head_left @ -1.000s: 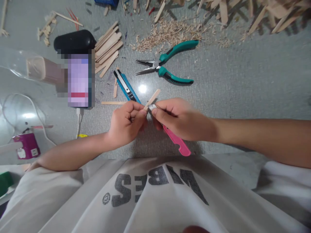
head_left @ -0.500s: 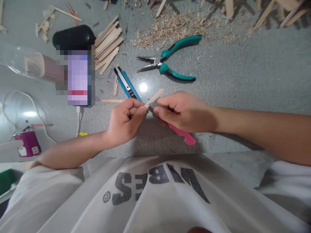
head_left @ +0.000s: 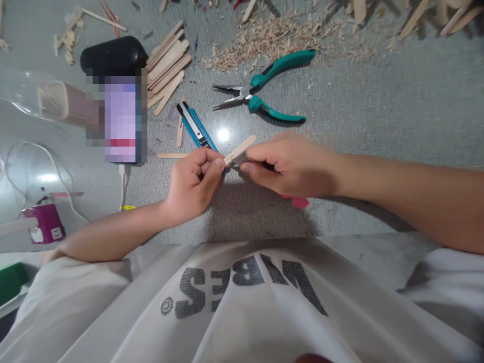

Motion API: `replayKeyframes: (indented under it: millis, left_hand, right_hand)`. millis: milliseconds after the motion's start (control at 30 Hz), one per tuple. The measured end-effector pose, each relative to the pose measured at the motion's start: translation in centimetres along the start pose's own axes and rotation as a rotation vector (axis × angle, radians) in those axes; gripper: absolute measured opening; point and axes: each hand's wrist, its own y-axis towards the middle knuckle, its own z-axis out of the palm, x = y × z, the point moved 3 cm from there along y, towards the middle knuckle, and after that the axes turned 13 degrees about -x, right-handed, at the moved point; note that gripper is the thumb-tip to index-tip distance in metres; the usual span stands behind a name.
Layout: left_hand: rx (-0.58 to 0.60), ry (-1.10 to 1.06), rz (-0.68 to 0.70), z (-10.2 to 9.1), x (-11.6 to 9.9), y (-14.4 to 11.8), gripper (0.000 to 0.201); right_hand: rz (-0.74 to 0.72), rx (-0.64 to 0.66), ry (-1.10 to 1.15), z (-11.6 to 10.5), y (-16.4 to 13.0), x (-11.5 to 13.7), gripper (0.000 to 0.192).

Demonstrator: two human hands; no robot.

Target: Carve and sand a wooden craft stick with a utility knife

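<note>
The flat wooden stick (head_left: 240, 148) sits between both hands above the grey textured floor (head_left: 378, 111), its long axis running from lower left to upper right, rounded free end pointing up-right. The left hand (head_left: 194, 181) pinches its lower end. The right hand (head_left: 291, 164) is closed around a pink plastic cutter (head_left: 298, 201), tip against the stick. A blue utility knife (head_left: 196, 128) and green-handled pliers (head_left: 264, 93) lie just beyond.

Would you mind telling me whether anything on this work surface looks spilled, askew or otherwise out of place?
Yes: wood shavings lie strewn loose beyond the teal pliers, which lie open. A blue utility knife lies askew among stray craft sticks, close to the left hand.
</note>
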Motion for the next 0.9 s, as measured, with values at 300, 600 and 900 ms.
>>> replayKeyframes:
  millis: [300,600,900]
  left_hand:
    - [-0.018,-0.003,0.016,0.1,-0.1,-0.2,0.04]
    - [-0.034,-0.02,0.087,0.2,0.7,-0.5,0.049]
    - [-0.032,-0.025,0.159,0.2,0.5,-0.7,0.042]
  right_hand:
    - [0.119,0.027,0.131,0.8,-0.7,0.4,0.053]
    - [0.101,0.062,0.111,0.5,-1.1,0.8,0.05]
    - [0.111,0.023,0.044,0.4,-1.6,1.5,0.047]
